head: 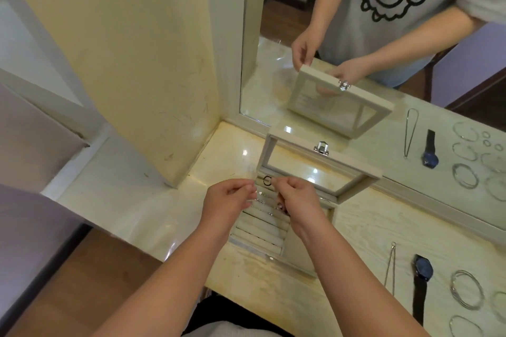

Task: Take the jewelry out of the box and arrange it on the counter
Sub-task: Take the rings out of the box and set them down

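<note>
A cream jewelry box stands open on the pale counter, its glass-windowed lid raised toward the mirror. Ring rolls inside carry several small silver pieces. Both my hands hover over the box's far end. My right hand pinches a small dark ring at its fingertips. My left hand is curled, thumb against forefinger, just left of the ring; whether it pinches anything is too small to see. Laid out to the right are a silver necklace, a blue-faced watch and silver bangles.
A mirror behind the counter reflects the box, the jewelry and the person. A cream wall panel rises left of the box. More bangles lie near the right edge. The counter's front edge drops to wooden floor.
</note>
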The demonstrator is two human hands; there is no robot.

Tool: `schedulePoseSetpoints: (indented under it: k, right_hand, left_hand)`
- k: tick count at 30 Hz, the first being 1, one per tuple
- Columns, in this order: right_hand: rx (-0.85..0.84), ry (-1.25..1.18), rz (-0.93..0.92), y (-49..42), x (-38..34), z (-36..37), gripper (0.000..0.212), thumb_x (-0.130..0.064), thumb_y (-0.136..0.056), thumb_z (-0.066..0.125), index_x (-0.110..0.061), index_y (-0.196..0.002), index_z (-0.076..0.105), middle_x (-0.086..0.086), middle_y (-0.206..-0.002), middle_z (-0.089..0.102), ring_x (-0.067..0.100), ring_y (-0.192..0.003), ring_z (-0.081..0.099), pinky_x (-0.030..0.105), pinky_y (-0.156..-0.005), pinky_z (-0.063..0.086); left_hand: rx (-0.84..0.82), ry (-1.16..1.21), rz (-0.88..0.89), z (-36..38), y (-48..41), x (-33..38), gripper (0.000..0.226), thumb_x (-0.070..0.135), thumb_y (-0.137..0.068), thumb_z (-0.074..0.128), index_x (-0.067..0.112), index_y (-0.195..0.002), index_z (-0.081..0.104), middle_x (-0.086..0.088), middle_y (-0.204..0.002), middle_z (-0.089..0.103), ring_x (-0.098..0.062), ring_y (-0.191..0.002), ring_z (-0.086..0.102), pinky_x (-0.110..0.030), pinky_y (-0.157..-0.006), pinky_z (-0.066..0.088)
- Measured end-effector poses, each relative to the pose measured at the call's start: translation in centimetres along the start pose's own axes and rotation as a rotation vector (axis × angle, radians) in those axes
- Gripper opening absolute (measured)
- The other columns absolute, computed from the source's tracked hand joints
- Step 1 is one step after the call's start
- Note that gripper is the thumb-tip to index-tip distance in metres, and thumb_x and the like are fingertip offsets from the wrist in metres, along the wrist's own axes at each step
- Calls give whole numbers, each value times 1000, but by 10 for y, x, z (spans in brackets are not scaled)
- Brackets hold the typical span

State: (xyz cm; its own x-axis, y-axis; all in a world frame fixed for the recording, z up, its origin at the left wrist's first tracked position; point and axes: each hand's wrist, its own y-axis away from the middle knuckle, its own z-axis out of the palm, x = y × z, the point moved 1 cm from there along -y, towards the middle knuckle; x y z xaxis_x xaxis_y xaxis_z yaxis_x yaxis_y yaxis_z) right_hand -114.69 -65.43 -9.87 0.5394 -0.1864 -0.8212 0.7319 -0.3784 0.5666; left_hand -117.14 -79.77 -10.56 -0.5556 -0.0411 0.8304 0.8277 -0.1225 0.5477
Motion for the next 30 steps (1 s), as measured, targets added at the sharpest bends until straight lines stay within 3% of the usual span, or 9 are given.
schedulePoseSetpoints:
  k: [4,12,15,18,26,30]
  right_hand:
    - [-10,-103,16,16,-3,-4,16,-13,-88,63,-12,-72,67,-3,-50,45,9,-40,38,19,-39,31]
    - [93,-162,-20,54,6,-21,16,-11,-88,60,-12,-74,66,-2,-47,47,9,-39,41,20,-41,33]
    - [174,-192,-34,71,14,-32,5,-8,-89,60,-7,-89,65,0,-60,58,9,-44,49,21,-43,37]
    - [246,-268,-46,88,25,-46,11,-3,-88,60,-2,-98,65,7,-73,64,11,-55,58,24,-47,45]
    - [407,-433,-50,132,62,-86,6,3,-87,60,1,-90,66,14,-74,65,18,-62,63,24,-53,51]
    - [431,-490,-55,145,74,-104,8,3,-87,60,0,-86,67,13,-71,68,17,-61,67,22,-56,54]
  left_hand:
    - [-58,-17,-1,14,6,6,9,8,-86,69,14,-88,75,-10,-84,75,-18,-83,73,-30,-77,58]
    - [-183,-87,4,33,21,8,6,3,-83,71,7,-85,75,-7,-71,74,-12,-67,71,-19,-57,52]
    - [-232,-136,-6,40,31,1,7,5,-82,72,10,-81,76,-8,-72,74,-14,-69,71,-19,-57,52]
    - [-321,-215,14,52,45,-7,12,6,-83,71,16,-78,77,-5,-73,75,-12,-69,71,-18,-57,51]
    - [-445,-293,-26,86,88,-37,7,3,-84,69,10,-83,72,-4,-68,72,-11,-65,69,-19,-58,52]
    - [-484,-310,-48,97,104,-51,8,3,-84,69,9,-80,72,-2,-64,70,-13,-62,67,-27,-65,53]
